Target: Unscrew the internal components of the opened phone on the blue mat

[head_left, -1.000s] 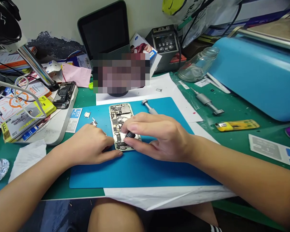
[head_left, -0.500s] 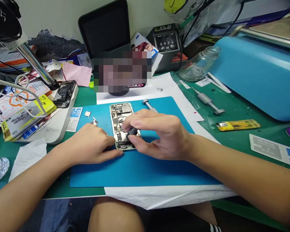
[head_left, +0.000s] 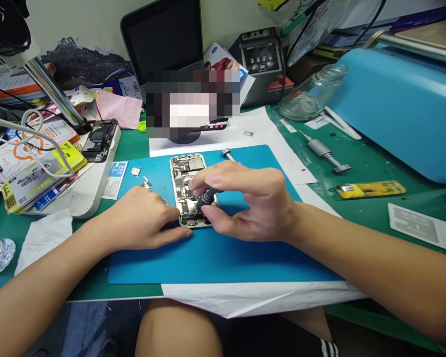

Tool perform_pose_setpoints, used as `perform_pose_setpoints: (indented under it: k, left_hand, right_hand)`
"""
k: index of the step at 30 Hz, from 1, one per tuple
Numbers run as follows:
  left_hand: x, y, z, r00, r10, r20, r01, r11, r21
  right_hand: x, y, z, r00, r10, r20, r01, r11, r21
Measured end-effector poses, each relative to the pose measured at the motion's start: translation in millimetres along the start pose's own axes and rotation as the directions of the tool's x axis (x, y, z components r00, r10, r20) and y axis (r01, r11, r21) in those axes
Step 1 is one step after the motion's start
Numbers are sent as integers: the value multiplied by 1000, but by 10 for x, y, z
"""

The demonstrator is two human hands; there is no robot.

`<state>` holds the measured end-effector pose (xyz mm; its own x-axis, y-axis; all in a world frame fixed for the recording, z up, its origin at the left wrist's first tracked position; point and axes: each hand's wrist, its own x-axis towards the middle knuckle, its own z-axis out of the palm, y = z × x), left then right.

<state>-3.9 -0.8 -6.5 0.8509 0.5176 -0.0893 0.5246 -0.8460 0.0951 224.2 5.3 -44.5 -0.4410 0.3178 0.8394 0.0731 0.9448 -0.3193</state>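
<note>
An opened smartphone (head_left: 183, 191), its internal boards and parts exposed, lies on the blue mat (head_left: 152, 267). At its lower left edge is my left hand (head_left: 148, 218), fingers curled and thumb along the bottom corner, gripping the frame. My right hand (head_left: 252, 203) pinches a small dark-handled screwdriver (head_left: 207, 197) between thumb and fingers, tilted over the phone's lower half. Its tip points at the lower inside of the phone; exact contact is unclear. Small metal pieces (head_left: 145, 182) and another small part (head_left: 136, 171) rest on the mat left of the phone.
Another screwdriver (head_left: 228, 154) lies partly behind my right hand. To the right are a grey screwdriver (head_left: 325, 153), a yellow tool (head_left: 371, 189) and a glass jar (head_left: 312, 94). Boxes (head_left: 40, 171) and a lamp post (head_left: 57, 94) crowd the left; a dark screen (head_left: 163, 44) stands behind.
My right hand has shifted slightly right and the screwdriver's handle shows more between the fingers. My left hand stays at the phone's edge. The whole view has shifted a little.
</note>
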Motion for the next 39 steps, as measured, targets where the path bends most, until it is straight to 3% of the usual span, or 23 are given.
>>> perform_pose_setpoints:
  k: [9, 19, 31, 39]
  left_hand:
    - [-2, 2, 1, 999, 16, -47, -17, 1000, -10]
    - [5, -9, 22, 998, 2, -62, -3, 1000, -14]
    - [18, -10, 20, 998, 23, -60, -24, 1000, -5]
    - [18, 45, -39, 990, -38, -132, 20, 991, -135]
  right_hand:
    - [-4, 9, -7, 999, -35, 4, 35, 999, -26]
    - [-24, 10, -12, 1000, 8, 12, -8, 1000, -2]
    - [-3, 9, 1, 993, 121, 7, -121, 989, 89]
    - [1, -33, -22, 980, 192, 46, -196, 974, 111]
